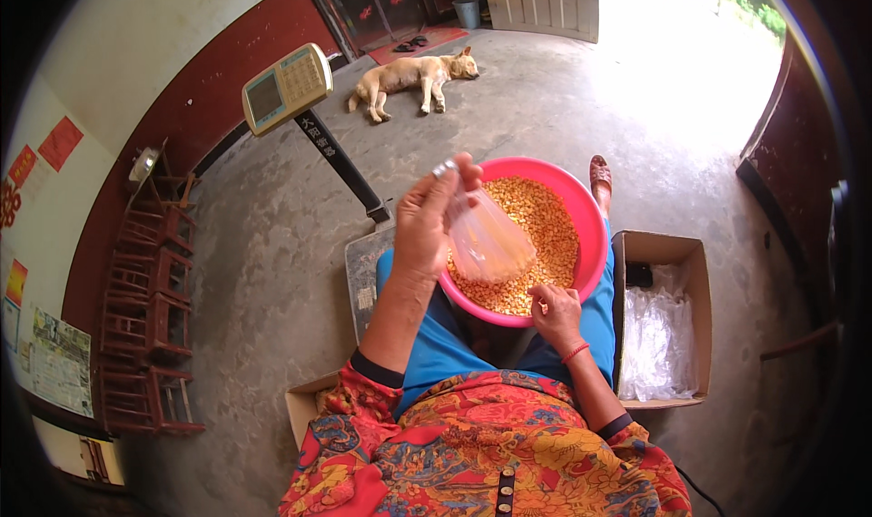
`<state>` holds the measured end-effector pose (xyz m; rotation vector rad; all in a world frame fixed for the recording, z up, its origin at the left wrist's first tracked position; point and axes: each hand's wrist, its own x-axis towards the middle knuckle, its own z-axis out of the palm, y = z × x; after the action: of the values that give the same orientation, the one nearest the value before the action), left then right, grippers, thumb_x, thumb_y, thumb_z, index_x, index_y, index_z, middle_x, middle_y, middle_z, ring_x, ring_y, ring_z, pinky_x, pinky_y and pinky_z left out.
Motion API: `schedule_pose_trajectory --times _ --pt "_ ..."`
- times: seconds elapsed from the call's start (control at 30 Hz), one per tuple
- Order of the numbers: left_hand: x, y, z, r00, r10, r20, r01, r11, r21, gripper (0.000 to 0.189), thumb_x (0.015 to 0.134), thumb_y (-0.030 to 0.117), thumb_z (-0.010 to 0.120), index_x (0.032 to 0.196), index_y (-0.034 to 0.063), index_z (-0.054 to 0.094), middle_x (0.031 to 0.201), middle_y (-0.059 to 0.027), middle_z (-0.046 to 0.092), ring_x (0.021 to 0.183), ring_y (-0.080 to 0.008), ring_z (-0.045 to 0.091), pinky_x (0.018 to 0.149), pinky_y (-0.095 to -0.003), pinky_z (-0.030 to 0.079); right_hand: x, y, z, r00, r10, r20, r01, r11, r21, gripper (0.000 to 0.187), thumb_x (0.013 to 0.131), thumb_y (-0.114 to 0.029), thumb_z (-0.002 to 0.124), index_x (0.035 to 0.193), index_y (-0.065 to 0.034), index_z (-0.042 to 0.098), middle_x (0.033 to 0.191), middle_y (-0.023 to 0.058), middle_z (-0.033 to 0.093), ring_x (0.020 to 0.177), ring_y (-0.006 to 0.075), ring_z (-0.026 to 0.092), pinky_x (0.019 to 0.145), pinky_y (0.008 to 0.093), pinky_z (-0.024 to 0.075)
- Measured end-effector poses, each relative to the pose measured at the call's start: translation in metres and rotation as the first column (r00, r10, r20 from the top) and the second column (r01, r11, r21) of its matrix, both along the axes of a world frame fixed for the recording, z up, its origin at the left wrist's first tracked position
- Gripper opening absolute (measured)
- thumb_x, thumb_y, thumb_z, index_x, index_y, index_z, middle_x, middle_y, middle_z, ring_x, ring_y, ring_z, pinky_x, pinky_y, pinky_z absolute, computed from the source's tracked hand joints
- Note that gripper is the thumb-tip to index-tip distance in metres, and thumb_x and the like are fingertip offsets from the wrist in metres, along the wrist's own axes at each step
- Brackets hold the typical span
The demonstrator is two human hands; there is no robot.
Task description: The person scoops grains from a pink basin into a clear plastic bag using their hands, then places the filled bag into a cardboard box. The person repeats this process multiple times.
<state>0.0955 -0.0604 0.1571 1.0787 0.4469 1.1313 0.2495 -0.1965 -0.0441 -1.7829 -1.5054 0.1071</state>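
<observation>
My left hand (436, 210) grips a clear plastic bag (487, 238) by its gathered top and holds it up. The bag hangs down over a bright pink basin (591, 224) of orange-yellow corn kernels (538, 210). Whether anything is inside the bag is hard to see. At the basin's near rim is my right hand (557, 311), fingers curled over the kernels below the bag's lower right edge. Its fingertips are close together, and I cannot tell if a kernel is between them. The basin rests between my knees, on or against my blue trousers (436, 360).
To the right stands a cardboard box (664, 244) holding clear plastic bags (657, 347) and a black object (638, 274). A platform scale (361, 272) with a display (286, 89) stands left. A tan dog (412, 78) lies ahead; wooden stools (146, 299) line the left wall. Another box (303, 401) is partly hidden.
</observation>
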Motion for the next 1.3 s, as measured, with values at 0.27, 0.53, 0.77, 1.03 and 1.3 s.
schedule_pose_trajectory --times 0.27,0.53,0.77,1.03,1.3 --pt "-0.001 -0.037 -0.050 0.933 -0.188 -0.307 0.239 0.961 0.138 0.029 0.095 0.017 0.049 0.118 0.0012 0.057 0.110 -0.0075 0.062 0.096 -0.0142 0.060 0.081 -0.0294 0.050 -0.021 0.014 0.080 0.887 0.212 -0.409 -0.084 0.948 0.308 0.053 0.071 -0.006 0.068 0.121 -0.0043 0.048 0.109 0.0141 0.054 0.092 0.0191 0.057 0.082 0.0348 0.0449" --pt "-0.037 -0.062 -0.050 0.940 -0.165 -0.300 0.176 0.984 0.009 0.027 0.095 0.014 0.047 0.116 0.0018 0.058 0.103 -0.0079 0.063 0.080 -0.0124 0.062 0.065 -0.0235 0.052 -0.006 0.012 0.080 0.658 0.278 -0.699 -0.115 0.955 0.272 0.013 0.080 0.006 0.054 0.092 0.0027 0.059 0.077 0.0030 0.059 0.074 0.0075 0.054 0.068 0.0226 0.0445" --pt "-0.057 -0.078 -0.060 0.957 -0.064 -0.284 0.107 0.984 0.139 0.028 0.094 0.012 0.048 0.119 0.0027 0.056 0.108 -0.0093 0.060 0.065 -0.0064 0.056 0.060 -0.0211 0.049 0.022 -0.027 0.130 0.840 0.150 -0.521 0.046 0.937 0.345 0.028 0.076 0.004 0.056 0.104 -0.0002 0.054 0.089 0.0012 0.055 0.080 0.0108 0.053 0.072 0.0246 0.0429" --pt "-0.041 -0.104 -0.043 0.928 -0.041 -0.372 0.182 0.918 0.353 0.027 0.093 0.007 0.049 0.118 0.0002 0.056 0.114 -0.0085 0.055 0.067 -0.0064 0.053 0.061 -0.0196 0.046 -0.028 0.005 0.154 0.834 0.536 -0.129 -0.532 0.844 0.064 0.013 0.080 -0.003 0.052 0.089 -0.0034 0.061 0.089 0.0148 0.063 0.079 0.0325 0.060 0.069 0.0392 0.0478" --pt "-0.026 -0.119 -0.045 0.904 -0.138 -0.405 0.368 0.734 0.571 0.031 0.088 -0.003 0.052 0.118 -0.0013 0.056 0.115 -0.0111 0.053 0.085 -0.0113 0.056 0.066 -0.0206 0.048 -0.018 0.048 0.010 0.881 0.473 -0.011 -0.416 0.764 -0.494 0.013 0.080 -0.016 0.056 0.090 -0.0087 0.060 0.083 0.0055 0.061 0.076 0.0171 0.057 0.064 0.0325 0.0450"
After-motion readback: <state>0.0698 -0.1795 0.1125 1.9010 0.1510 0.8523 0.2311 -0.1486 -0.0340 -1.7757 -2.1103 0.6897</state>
